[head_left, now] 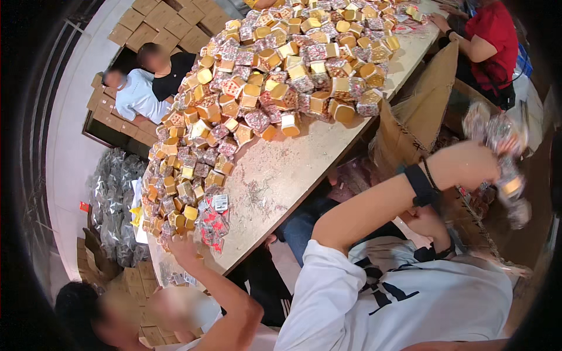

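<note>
My left hand (471, 164), with a black band at the wrist, reaches out to the right and closes on a bunch of clear plastic-wrapped packs (508, 149). Motion blurs the packs. They hang beside and below the fingers, over a large open cardboard box (413, 120). Lower down, partly behind my left forearm, is what appears to be my right hand (430, 227), near another black band. Its fingers are hidden. More wrapped packs (480, 199) show inside the box under my left hand.
A pale table (272, 169) carries a big heap of gold-lidded plastic packs (287, 96). Red-and-white packets (212, 225) lie near its left end, where a co-worker's hand (184, 248) reaches in. A person in red (494, 44) works at the far right. Cartons (170, 26) are stacked behind.
</note>
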Demonstrator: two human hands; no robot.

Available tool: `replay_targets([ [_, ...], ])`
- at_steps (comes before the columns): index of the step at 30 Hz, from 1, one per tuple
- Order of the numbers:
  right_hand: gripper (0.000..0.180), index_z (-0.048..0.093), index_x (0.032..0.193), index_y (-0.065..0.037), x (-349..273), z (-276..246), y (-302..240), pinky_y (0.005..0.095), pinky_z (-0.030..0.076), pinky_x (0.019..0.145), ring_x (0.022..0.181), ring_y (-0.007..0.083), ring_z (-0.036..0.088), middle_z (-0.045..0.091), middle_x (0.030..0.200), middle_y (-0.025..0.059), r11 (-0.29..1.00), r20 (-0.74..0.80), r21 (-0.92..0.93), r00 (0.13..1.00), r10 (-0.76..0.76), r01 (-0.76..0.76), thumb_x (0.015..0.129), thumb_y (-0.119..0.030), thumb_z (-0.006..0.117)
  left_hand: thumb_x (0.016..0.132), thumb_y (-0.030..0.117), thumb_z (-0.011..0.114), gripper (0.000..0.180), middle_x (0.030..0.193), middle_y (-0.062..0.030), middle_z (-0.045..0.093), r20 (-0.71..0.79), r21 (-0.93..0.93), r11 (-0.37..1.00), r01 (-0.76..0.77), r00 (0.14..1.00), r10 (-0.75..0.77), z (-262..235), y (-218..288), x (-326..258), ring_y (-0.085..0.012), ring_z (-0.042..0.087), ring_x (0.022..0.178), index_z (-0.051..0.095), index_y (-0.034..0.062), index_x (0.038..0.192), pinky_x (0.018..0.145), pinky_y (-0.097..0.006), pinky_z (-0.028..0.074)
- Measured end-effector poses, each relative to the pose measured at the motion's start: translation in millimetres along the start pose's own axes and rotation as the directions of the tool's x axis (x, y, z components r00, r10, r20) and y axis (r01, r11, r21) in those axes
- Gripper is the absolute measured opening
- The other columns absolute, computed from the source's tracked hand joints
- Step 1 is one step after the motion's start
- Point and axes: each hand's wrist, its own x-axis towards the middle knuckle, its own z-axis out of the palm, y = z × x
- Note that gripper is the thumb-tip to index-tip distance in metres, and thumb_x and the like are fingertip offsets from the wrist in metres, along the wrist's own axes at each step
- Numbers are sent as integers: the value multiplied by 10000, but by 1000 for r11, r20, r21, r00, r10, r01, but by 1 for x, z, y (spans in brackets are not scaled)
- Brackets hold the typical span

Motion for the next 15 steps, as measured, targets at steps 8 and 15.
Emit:
replay_targets([
  [8,277,603,1140,-51,34,4,8,376,464,913,1045,285,587,613,1115,136,993,179,-34,979,-102,110,864,-48,638,803,173,613,159,859,-111,631,-44,152,917,369,929,-367,-36,46,-40,-341,619,821,647,83,930,723,-446,497],
  [15,251,605,1078,-26,133,28,-7,381,479,848,978,335,587,592,1050,164,948,349,-276,936,-57,160,828,-37,629,811,-29,608,270,919,-106,662,-570,-46,485,873,376,-730,-127,151,-201,-269,648,848,656,29,1070,776,-326,500],
])
